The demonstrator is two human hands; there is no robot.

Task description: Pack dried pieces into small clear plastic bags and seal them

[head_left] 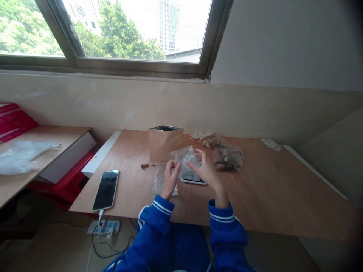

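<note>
A small clear plastic bag is raised over the table, its edge pinched between the thumb and fingers of my left hand. My right hand is at the bag's right side, thumb and fingers spread apart, with fingertips close to or touching the plastic. Below both hands, a white-edged device like a phone lies partly hidden by the bag. Another clear bag lies flat beneath my left hand. Behind it a brown paper pouch stands upright with its top open. A small brown piece lies beside the pouch.
On the wooden table, a zip bag with dark contents and crumpled beige material lie to the right. A phone with a charging cable rests near the left edge. A power strip is below.
</note>
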